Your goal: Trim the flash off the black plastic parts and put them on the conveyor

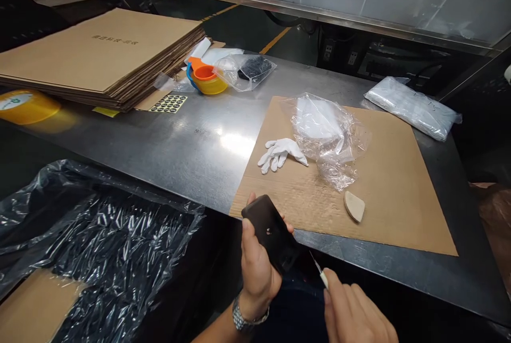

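Head view: a black piece (268, 228) is up by the near table edge (335, 247), left hand (255, 266) fingers curled round it. Right hand (355, 305) fingers pinch a thin tool (323, 279). Best hold the piece still, tip off skin. Brown cardboard (399, 183) lies on the shiny table (187, 156); far off, green floor (247, 34).

Single head-worn view, facing forward and down from above the person's left hand (259, 266) and right hand (357, 311), both close by, across the metal table (179, 151) and beyond its far edge.
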Demonstrator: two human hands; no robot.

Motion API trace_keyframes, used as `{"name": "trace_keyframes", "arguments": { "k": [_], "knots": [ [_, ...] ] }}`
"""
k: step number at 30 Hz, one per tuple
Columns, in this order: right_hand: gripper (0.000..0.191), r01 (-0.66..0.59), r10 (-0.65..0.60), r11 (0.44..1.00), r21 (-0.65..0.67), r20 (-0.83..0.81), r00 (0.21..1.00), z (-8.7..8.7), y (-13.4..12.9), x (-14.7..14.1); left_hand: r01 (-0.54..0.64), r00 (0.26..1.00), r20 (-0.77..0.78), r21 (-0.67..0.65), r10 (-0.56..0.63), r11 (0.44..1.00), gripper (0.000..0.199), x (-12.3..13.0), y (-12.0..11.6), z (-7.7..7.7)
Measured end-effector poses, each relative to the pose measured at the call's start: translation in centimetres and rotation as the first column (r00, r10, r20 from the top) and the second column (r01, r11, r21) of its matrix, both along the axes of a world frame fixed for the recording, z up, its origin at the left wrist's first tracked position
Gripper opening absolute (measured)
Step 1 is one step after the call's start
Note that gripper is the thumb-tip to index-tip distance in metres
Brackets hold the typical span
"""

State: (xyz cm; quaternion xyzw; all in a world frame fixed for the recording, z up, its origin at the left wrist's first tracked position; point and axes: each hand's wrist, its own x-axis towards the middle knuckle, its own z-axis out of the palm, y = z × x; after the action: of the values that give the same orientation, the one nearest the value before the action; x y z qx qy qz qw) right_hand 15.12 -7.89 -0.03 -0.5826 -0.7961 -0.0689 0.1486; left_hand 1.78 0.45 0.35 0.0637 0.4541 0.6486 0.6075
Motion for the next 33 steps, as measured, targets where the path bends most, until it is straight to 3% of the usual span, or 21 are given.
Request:
{"name": "trace_keyframes", "arguments": {
  "k": [4, 9, 16, 27, 33],
  "knots": [
    [0.029, -0.067, 0.043, 0.988, -0.138, -0.167, 0.985, -0.8, 0.1, 1.5, 0.135, 0.979, 0.158, -0.042, -0.127, 0.990, 0.046, -0.3, 0.4, 0.1],
    [0.031, -0.134, 0.133, 0.990, -0.038, -0.030, 0.991, -0.6, 0.2, 1.9, 0.164, 0.971, 0.179, -0.027, -0.157, 0.986, 0.045, -0.3, 0.3, 0.4],
    [0.033, -0.095, 0.098, 0.993, -0.069, 0.054, 0.994, 0.6, 0.0, 1.5, 0.169, 0.973, 0.164, -0.013, -0.165, 0.985, 0.046, -0.2, 0.1, 0.5],
    [0.032, -0.139, 0.143, 0.989, -0.047, 0.097, 0.985, 0.2, 0.1, 2.2, 0.171, 0.973, 0.146, 0.050, -0.177, 0.984, 0.048, -0.2, -0.4, 0.2],
    [0.030, -0.094, 0.097, 0.995, -0.027, 0.176, 0.980, 0.4, 0.0, 2.0, 0.191, 0.974, 0.113, 0.053, -0.196, 0.980, 0.050, -0.1, -0.4, 0.1]
  ]
}}
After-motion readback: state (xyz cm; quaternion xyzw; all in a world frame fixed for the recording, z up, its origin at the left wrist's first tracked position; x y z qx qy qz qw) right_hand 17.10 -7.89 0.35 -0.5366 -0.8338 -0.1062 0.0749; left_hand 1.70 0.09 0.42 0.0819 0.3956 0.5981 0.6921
